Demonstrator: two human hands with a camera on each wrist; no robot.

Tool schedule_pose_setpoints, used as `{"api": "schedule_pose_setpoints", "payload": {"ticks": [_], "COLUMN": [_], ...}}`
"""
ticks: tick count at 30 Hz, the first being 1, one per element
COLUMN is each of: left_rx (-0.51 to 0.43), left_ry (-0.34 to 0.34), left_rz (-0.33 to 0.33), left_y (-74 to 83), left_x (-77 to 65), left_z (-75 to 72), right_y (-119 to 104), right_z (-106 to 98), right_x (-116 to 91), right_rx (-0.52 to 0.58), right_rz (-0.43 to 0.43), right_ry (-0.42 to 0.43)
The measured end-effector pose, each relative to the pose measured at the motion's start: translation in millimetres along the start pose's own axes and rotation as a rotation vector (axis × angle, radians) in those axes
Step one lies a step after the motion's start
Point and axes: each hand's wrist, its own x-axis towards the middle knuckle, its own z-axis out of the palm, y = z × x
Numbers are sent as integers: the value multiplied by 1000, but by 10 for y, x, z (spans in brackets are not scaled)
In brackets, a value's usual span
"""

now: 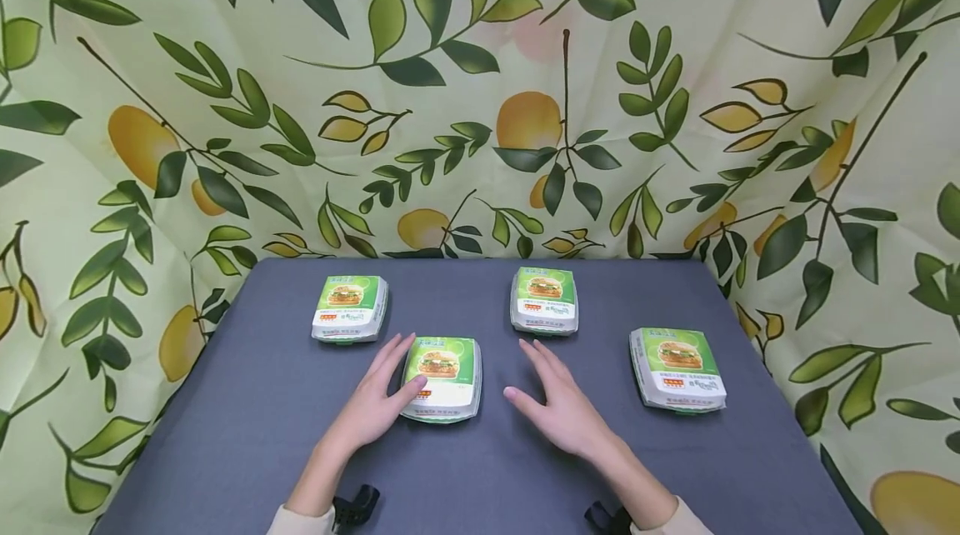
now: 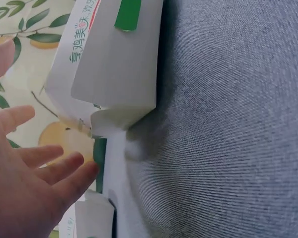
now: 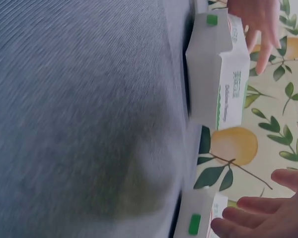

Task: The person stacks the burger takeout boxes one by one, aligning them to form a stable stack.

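Note:
A green-and-white burger box (image 1: 452, 392) lies flat near the middle of the table, between my two hands. My left hand (image 1: 377, 402) hovers at its left side, fingers spread, thumb overlapping the box's edge in the head view. The left wrist view shows a gap between that hand and the box's white side (image 2: 121, 69). To the right of the box, my right hand (image 1: 561, 408) is held with straight fingers, touching nothing. Its fingertips point toward another burger box (image 1: 544, 302) farther back. Both palms face inward.
One more burger box (image 1: 349, 308) sits at the back left, and another (image 1: 678, 370) lies at the right. All rest on a dark grey-blue tablecloth (image 1: 247, 435). A leaf-and-fruit patterned curtain (image 1: 465, 102) hangs behind and along both sides.

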Motion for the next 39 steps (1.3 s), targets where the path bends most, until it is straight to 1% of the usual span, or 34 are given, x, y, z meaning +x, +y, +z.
{"api": "schedule_pose_setpoints", "payload": {"ticks": [3, 7, 10, 15, 19, 21, 24, 28, 31, 35, 39], "left_rx": [-19, -68, -108, -142, -162, -165, -168, -166, -162, -149, -121], "left_ry": [1, 4, 8, 5, -7, -6, -4, -6, -11, -13, -23], "left_rz": [-4, 22, 35, 15, -13, -17, -1, 16, 10, 5, 4], "left_y": [-36, -57, -72, -109, -119, -122, -120, -102, -83, -46, -6], "left_x": [-8, -6, 3, 18, 21, 22, 21, 23, 25, 25, 37], "left_z": [-2, 16, 35, 70, 85, 92, 106, 129, 152, 178, 213], "right_y": [-52, -94, -106, -90, -78, -85, -80, -61, -55, -56, -43], "right_z": [49, 117, 182, 285, 341, 357, 394, 450, 472, 462, 413], "right_x": [38, 99, 151, 225, 263, 278, 309, 346, 351, 340, 320], "right_rx": [67, 160, 232, 340, 394, 408, 404, 373, 360, 362, 385], "right_rz": [10, 12, 1, -3, -7, -18, -40, -54, -60, -52, -21], "right_ry": [-4, -14, -40, -84, -117, -127, -126, -130, -138, -149, -158]}}
